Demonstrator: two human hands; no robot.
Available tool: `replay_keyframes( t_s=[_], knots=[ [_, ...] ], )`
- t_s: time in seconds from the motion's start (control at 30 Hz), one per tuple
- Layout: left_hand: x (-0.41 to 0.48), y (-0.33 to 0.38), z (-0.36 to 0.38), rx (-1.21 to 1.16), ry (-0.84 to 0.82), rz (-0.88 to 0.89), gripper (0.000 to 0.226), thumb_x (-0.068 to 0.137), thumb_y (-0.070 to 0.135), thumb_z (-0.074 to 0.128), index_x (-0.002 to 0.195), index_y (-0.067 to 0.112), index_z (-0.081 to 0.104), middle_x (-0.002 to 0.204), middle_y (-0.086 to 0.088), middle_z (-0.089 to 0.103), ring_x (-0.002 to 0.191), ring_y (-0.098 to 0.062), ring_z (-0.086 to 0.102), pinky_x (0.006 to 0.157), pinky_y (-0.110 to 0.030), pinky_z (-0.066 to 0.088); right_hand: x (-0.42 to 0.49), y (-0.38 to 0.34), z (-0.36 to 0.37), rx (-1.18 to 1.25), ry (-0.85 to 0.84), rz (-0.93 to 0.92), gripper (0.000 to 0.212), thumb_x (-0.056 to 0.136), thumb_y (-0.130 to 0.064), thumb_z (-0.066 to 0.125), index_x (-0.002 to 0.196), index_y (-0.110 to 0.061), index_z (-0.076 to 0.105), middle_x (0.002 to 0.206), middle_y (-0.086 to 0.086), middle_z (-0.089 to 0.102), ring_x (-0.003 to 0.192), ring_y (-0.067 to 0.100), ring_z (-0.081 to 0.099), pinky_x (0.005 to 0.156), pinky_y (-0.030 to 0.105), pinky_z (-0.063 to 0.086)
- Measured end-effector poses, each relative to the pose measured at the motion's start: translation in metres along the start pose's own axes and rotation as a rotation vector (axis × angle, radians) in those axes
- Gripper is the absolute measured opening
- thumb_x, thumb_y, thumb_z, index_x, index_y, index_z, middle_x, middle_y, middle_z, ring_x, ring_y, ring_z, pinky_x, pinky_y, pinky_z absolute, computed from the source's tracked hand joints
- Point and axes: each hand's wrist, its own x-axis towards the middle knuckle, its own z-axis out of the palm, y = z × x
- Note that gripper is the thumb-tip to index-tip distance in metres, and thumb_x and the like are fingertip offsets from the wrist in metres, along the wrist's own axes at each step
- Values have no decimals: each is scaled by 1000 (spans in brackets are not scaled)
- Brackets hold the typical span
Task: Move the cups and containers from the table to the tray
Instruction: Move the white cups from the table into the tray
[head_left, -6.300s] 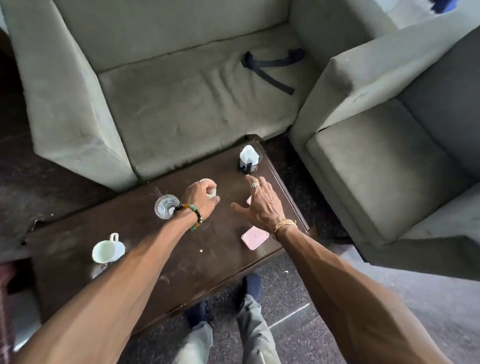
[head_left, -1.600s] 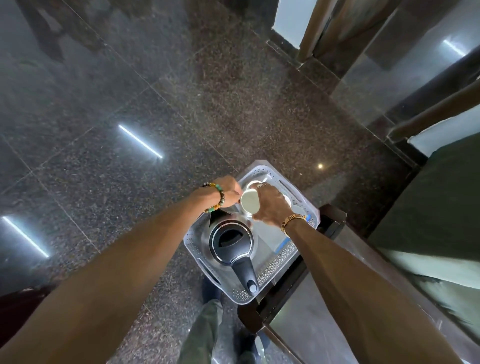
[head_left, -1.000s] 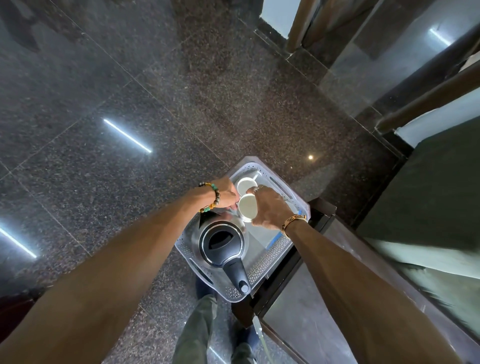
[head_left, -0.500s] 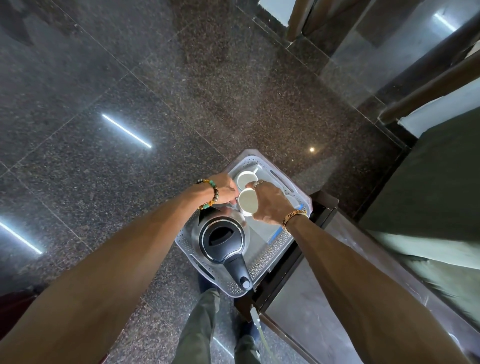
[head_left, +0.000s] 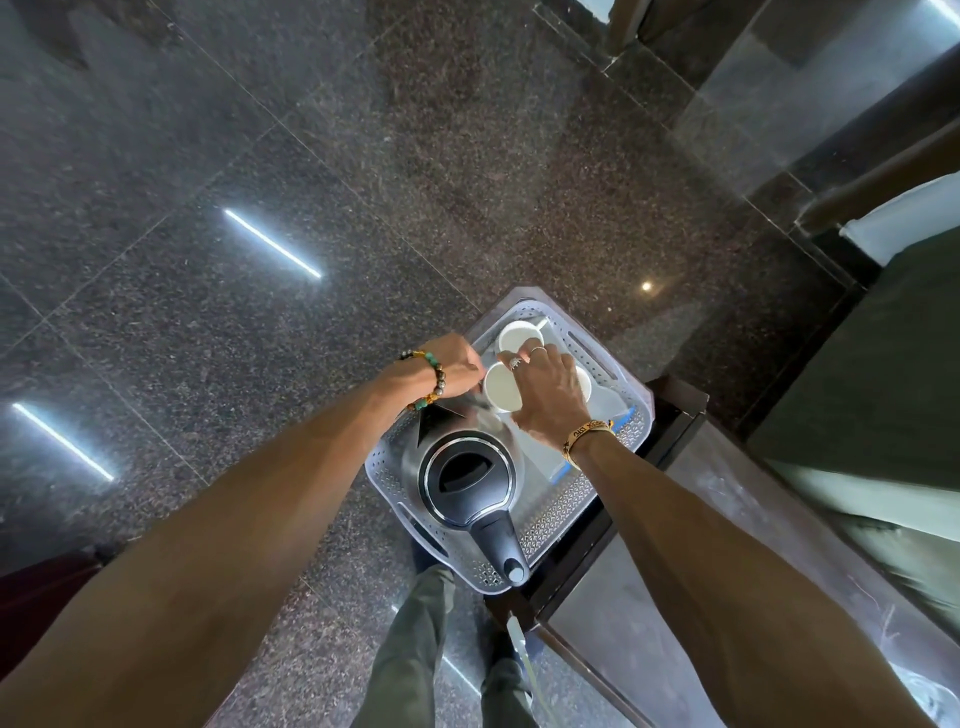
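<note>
The dark polished floor (head_left: 260, 156) fills the left and far parts of the view. The perforated pale tray (head_left: 561, 512) sits at centre right on a dark stand (head_left: 670, 415), with a grey tabletop (head_left: 649, 623) near and to the right.

The left hand (head_left: 452, 369), wearing a beaded bracelet, is at the tray's left rim. Its fingers are curled and touch the side of a white cup (head_left: 500, 388). Whether the hand grips the cup or only steadies it cannot be determined, as the fingertips are hidden.

A black kettle (head_left: 465, 475) occupies the near half of the tray, handle pointing near.

The white cup stands between both hands, mouth tilted toward the camera. Half a second ago it was held slightly higher and closer to the kettle; it is now lower and seated further into the far half of the tray. A second white cup (head_left: 519, 335) stands upright in the far corner, unchanged over the last second.

The right hand (head_left: 545, 387), with rings and a gold bracelet, is closed around the right side of the tilted cup. A further pale vessel (head_left: 584, 387) shows partly behind this hand; its type cannot be confirmed.

Judgement: the placement of this cup is nearly complete. Release is the remaining action. Items left on the low table remain to be fetched.
</note>
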Motion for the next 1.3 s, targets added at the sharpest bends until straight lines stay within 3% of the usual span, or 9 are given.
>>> replay_keyframes(
  t_s=[0.1,0.2,0.5,0.67,0.9,1.0,1.07,1.23,1.3],
  knots=[
    [4,-4,-2,-26,2,-12,16,86,26,64,88,19,78,109,0,73,81,-13,65,72,-24,51,6,0,-1,-33,-13,-44,80,69,-19,84,141,-20,48,131,11,50,118,31,50,98,41,41],
    [5,-6,-3,-32,17,-12,13,84,24,66,88,19,78,106,1,74,84,-12,64,70,-21,43,13,-3,-4,-43,-38,-73,80,70,-20,84,141,-20,47,133,11,49,121,30,49,100,42,42],
    [5,-19,-9,-26,41,-49,15,80,20,66,90,21,78,93,4,75,79,-16,66,61,-19,46,26,-18,-2,-107,-44,-95,66,66,-18,84,128,-11,59,127,15,52,117,35,50,97,43,41],
    [10,-19,-7,5,71,-43,16,83,21,70,98,22,76,104,3,75,81,-14,64,77,-20,49,30,-19,0,-195,-30,-137,70,67,-26,83,131,-14,58,127,13,51,117,33,47,98,44,40],
    [11,-15,-2,47,88,-21,18,89,14,63,99,19,77,107,1,74,71,-11,62,74,-17,48,30,-17,-2,-254,-46,-182,62,73,-22,82,130,-12,59,132,11,47,118,30,47,97,41,45],
    [6,-12,-3,55,76,-17,19,90,16,63,104,19,76,112,0,73,88,-17,67,85,-19,49,27,-19,-8,-257,-67,-183,60,74,-16,81,129,-11,59,134,11,46,118,31,47,96,42,47],
    [0,-7,-5,52,70,-18,20,90,17,63,105,20,74,115,-1,72,93,-19,67,91,-23,51,23,-18,-12,-231,-70,-173,64,75,-10,78,134,-13,55,137,11,44,120,31,47,96,41,47],
    [-18,15,-12,69,87,38,23,93,12,55,108,14,72,115,-7,70,84,-18,63,70,-18,50,-6,-9,-30,-80,-23,-43,72,75,-17,81,139,-13,50,134,10,48,122,29,47,102,40,47],
    [-31,34,-17,75,99,76,25,93,14,55,113,13,70,121,-9,68,101,-23,65,87,-27,54,-30,-1,-45,42,38,80,77,73,-25,83,142,-13,49,134,9,49,124,29,48,105,40,45]
  ],
)
